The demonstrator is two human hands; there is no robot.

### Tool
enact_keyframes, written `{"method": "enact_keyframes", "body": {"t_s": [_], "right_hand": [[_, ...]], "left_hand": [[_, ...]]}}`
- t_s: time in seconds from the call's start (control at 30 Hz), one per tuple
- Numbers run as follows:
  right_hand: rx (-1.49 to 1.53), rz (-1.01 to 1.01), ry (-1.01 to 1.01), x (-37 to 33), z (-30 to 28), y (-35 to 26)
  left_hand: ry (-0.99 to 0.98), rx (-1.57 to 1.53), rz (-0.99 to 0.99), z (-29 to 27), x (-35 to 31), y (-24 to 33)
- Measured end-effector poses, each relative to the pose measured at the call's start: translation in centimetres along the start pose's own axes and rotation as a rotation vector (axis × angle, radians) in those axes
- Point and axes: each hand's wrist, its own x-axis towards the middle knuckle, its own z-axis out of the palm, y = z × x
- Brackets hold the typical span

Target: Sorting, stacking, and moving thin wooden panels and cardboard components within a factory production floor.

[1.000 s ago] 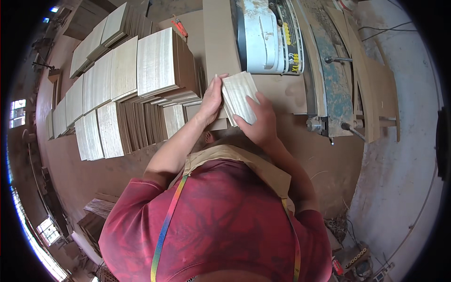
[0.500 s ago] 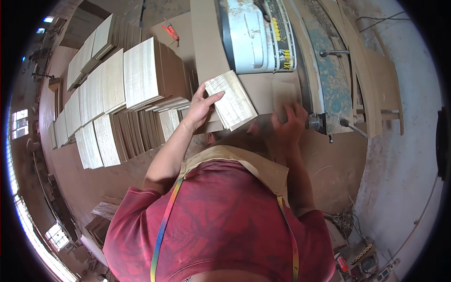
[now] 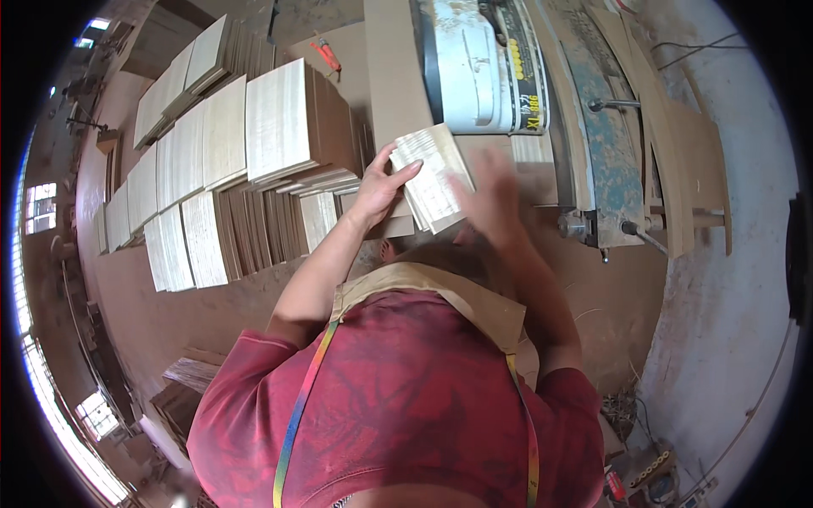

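Observation:
My left hand point(image 3: 378, 188) is closed around a small stack of thin pale wooden boards point(image 3: 430, 169), thumb on top, held tilted in front of the machine bed. My right hand point(image 3: 493, 193) is smeared by motion beside the right edge of that stack; whether it touches the top board is unclear. Against the front of the white machine hood point(image 3: 466, 80), a single pale board point(image 3: 532, 151) lies flat on the bed, its far end at the hood's lower edge.
Rows of stacked pale boards point(image 3: 278, 123) stand to the left. Red-handled pliers point(image 3: 326, 55) lie behind them on a brown panel. On the right are a worn blue-green machine rail point(image 3: 611, 144), a metal lever point(image 3: 616, 104) and long wooden strips point(image 3: 669, 161) near the wall.
My right hand has left the machine bed and swung left to the held stack. The board on the bed, blurred before, now lies uncovered at the hood. The whole view has shifted slightly.

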Motion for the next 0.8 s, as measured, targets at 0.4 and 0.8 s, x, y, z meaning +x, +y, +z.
{"method": "enact_keyframes", "body": {"t_s": [0.4, 0.8], "right_hand": [[-0.072, 0.153, 0.223, -7.9, -1.3, 3.2], [-0.54, 0.159, 0.44, -0.6, 5.4, 12.4]], "left_hand": [[-0.011, 0.123, 0.079, 0.9, 1.5, -0.4], [-0.064, 0.181, 0.022, -1.1, 0.8, 1.1]]}}
